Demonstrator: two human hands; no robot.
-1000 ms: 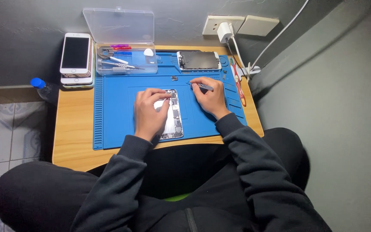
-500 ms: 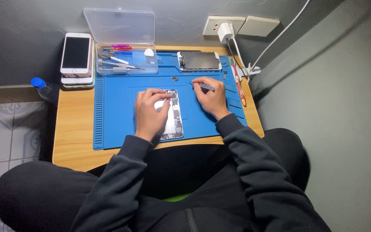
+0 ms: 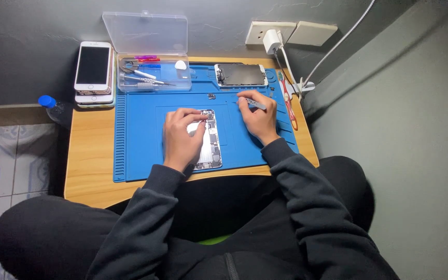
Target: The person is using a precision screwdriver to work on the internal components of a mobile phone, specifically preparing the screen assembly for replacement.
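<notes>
An opened phone body [image 3: 211, 141] lies face up on a blue work mat [image 3: 141, 140], its inner parts showing. My left hand [image 3: 181, 137] rests on its left side, fingers curled over the top edge and holding it down. My right hand [image 3: 257, 115] sits to the right of the phone on the mat, closed around a thin grey tool [image 3: 251, 102] whose tip points left, apart from the phone. A detached phone screen [image 3: 240, 75] lies at the back of the mat.
A clear plastic box [image 3: 154, 72] with its lid up holds several small tools at the back. A stack of phones [image 3: 94, 73] stands at the back left. A blue-capped bottle [image 3: 53, 106] lies off the left edge. Red-handled tool [image 3: 288, 103], wall socket with charger [image 3: 271, 37].
My right hand with the tool has shifted slightly up and away from the phone. My left hand has stayed on the phone.
</notes>
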